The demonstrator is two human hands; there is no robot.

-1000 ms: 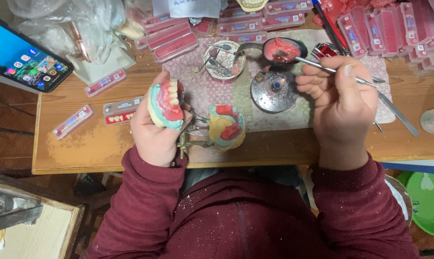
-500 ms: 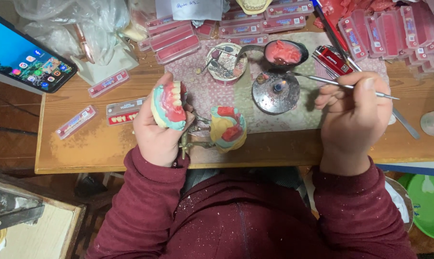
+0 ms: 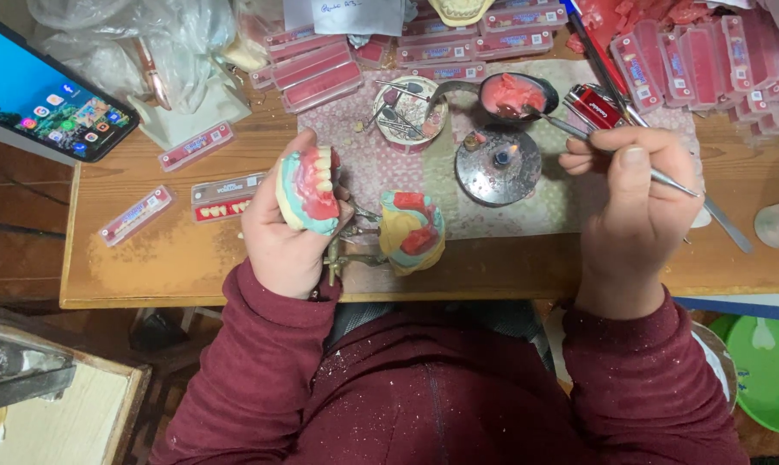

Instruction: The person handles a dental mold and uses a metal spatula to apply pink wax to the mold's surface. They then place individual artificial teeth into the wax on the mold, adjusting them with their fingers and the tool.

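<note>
My left hand (image 3: 279, 234) grips one half of a hinged dental model (image 3: 307, 189), with pink wax gums and a row of white teeth facing up. The other half of the model (image 3: 413, 229) hangs open to its right over the table's front edge. My right hand (image 3: 632, 207) pinches a thin metal wax tool (image 3: 682, 185), whose tip reaches up-left into a small black bowl of pink wax (image 3: 515, 93). A small round burner with a flame (image 3: 498, 165) stands between my hands.
A smartphone (image 3: 40, 103) with a lit screen lies at the far left. Strips of artificial teeth (image 3: 226, 196) and pink wax boxes (image 3: 320, 65) lie over the wooden table (image 3: 148, 258). A tin of tools (image 3: 406, 114), a red lighter (image 3: 598, 105) and a green bowl (image 3: 772, 370) are nearby.
My right hand has shifted right and down a little, and the tool's tip has gone to the wax bowl. My left hand keeps hold of the model.
</note>
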